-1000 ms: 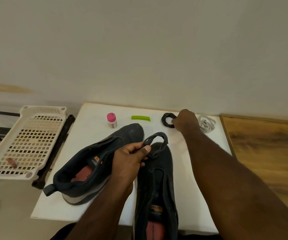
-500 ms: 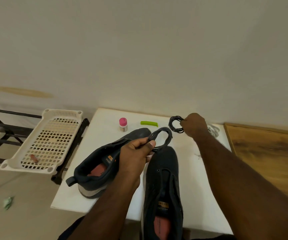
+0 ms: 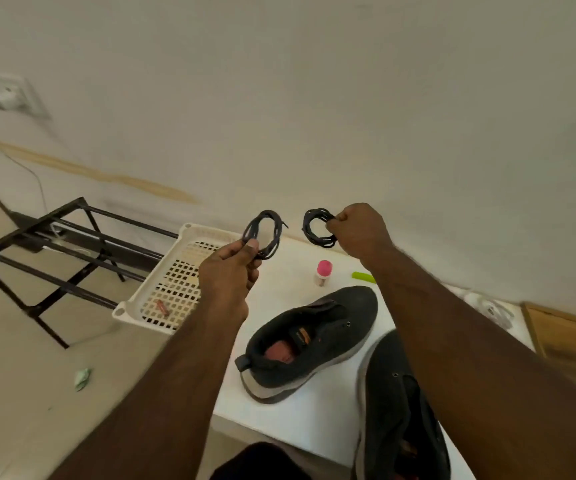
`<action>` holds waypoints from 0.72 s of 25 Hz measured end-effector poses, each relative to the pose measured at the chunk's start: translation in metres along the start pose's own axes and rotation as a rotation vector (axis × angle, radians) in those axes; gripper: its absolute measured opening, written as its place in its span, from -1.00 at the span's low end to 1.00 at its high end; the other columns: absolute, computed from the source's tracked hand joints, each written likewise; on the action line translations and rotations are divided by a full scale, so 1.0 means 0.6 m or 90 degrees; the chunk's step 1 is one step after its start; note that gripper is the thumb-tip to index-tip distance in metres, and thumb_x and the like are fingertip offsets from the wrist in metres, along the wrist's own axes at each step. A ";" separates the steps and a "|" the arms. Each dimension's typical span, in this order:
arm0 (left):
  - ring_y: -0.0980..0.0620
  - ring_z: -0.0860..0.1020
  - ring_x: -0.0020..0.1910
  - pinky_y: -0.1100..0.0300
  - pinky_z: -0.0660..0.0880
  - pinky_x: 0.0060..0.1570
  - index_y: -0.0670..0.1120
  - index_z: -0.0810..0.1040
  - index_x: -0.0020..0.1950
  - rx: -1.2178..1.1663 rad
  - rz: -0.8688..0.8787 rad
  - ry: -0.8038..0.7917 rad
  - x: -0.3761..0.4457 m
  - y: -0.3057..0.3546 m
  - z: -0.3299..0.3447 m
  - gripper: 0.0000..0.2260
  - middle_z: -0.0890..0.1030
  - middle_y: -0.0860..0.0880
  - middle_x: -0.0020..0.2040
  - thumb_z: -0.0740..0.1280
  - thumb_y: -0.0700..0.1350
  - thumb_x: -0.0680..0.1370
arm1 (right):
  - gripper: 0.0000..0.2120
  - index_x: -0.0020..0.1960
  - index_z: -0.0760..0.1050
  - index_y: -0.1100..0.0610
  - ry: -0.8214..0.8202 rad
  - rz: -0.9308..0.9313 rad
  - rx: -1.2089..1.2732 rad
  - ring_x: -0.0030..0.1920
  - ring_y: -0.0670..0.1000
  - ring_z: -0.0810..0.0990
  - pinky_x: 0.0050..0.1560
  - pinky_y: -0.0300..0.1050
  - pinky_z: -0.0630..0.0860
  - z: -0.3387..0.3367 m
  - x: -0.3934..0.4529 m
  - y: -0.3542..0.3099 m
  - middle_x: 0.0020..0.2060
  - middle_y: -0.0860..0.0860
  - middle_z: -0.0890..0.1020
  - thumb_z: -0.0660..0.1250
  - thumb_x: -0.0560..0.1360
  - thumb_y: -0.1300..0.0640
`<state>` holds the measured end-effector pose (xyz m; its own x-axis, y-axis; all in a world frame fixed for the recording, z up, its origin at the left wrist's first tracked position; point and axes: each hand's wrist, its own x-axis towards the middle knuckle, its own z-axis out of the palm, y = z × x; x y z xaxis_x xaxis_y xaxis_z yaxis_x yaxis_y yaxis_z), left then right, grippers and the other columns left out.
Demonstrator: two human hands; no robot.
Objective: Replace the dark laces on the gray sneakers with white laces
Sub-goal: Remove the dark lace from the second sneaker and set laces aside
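Observation:
Two dark gray sneakers without laces lie on the white table [image 3: 314,424]: one sneaker [image 3: 309,341] on its side at the middle, the other sneaker [image 3: 397,410] at the lower right, partly behind my right forearm. My left hand [image 3: 227,271] pinches a coiled dark lace [image 3: 262,233] held up in the air. My right hand [image 3: 357,233] grips a second coiled dark lace [image 3: 316,226] beside it. The white laces [image 3: 491,311] lie bunched at the table's far right, partly hidden by my right arm.
A small pink-capped bottle [image 3: 323,273] and a green object [image 3: 362,277] sit near the table's far edge by the wall. A white perforated tray [image 3: 179,289] rests on a black metal rack [image 3: 54,258] left of the table. A wooden surface [image 3: 570,341] lies right.
Both hands have risen off the table and moved left, each carrying a coiled dark lace; the right hand picked its coil up from the table. The view has swung left.

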<state>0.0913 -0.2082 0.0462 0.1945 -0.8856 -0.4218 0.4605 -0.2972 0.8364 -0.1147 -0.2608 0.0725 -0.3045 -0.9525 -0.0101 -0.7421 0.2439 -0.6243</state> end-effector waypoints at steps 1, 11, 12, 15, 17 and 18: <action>0.04 0.53 -0.31 0.20 0.53 -0.25 -0.16 0.67 0.00 0.002 0.004 0.026 0.024 0.008 -0.028 -0.92 0.66 -0.12 -0.22 0.45 -0.20 0.52 | -0.82 -0.26 0.52 0.25 -0.016 -0.009 -0.007 -0.40 0.06 0.42 -0.34 -0.14 0.35 0.030 0.003 -0.021 -0.45 0.06 0.46 0.34 0.45 0.15; 0.07 0.62 -0.26 0.30 0.60 -0.25 -0.19 0.65 0.07 0.062 0.024 0.196 0.261 -0.013 -0.156 -0.87 0.67 -0.14 -0.10 0.44 -0.23 0.54 | -0.89 -0.19 0.44 0.14 -0.135 -0.043 -0.106 -0.21 0.12 0.57 -0.27 -0.14 0.39 0.291 0.068 -0.125 -0.30 0.03 0.53 0.30 0.50 0.16; 0.04 0.63 -0.24 0.29 0.60 -0.24 -0.18 0.64 0.05 0.076 0.027 0.202 0.277 -0.017 -0.157 -0.89 0.67 -0.14 -0.11 0.44 -0.23 0.53 | -0.90 -0.16 0.43 0.13 -0.137 -0.052 -0.123 -0.19 0.12 0.57 -0.23 -0.12 0.41 0.307 0.073 -0.132 -0.26 0.03 0.54 0.30 0.52 0.15; 0.00 0.65 -0.22 0.21 0.62 -0.18 -0.14 0.66 -0.06 0.144 0.028 0.212 0.316 -0.029 -0.157 -0.98 0.66 -0.10 -0.21 0.45 -0.21 0.53 | -0.92 -0.13 0.43 0.11 -0.136 -0.067 -0.181 -0.11 0.13 0.58 -0.17 -0.08 0.46 0.348 0.083 -0.142 -0.18 0.05 0.55 0.30 0.53 0.17; -0.02 0.65 -0.24 0.09 0.65 -0.10 -0.05 0.64 -0.19 0.220 0.047 0.220 0.340 -0.033 -0.159 -0.91 0.65 -0.09 -0.25 0.47 -0.17 0.51 | -0.98 -0.07 0.51 0.12 -0.127 -0.086 -0.231 -0.05 0.14 0.58 -0.16 -0.06 0.49 0.368 0.088 -0.144 -0.12 0.08 0.59 0.30 0.52 0.20; -0.03 0.65 -0.24 0.05 0.66 -0.08 -0.02 0.63 -0.22 0.268 0.051 0.225 0.350 -0.033 -0.162 -0.88 0.66 -0.09 -0.25 0.48 -0.14 0.51 | -0.92 -0.02 0.54 0.14 -0.119 -0.100 -0.256 -0.03 0.14 0.58 -0.16 -0.06 0.49 0.374 0.090 -0.145 -0.08 0.08 0.60 0.29 0.52 0.21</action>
<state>0.2071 -0.3538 -0.0931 0.5268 -0.7592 -0.3823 0.0608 -0.4150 0.9078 0.0676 -0.3742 -0.0491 -0.0852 -0.9910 -0.1036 -0.9544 0.1110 -0.2770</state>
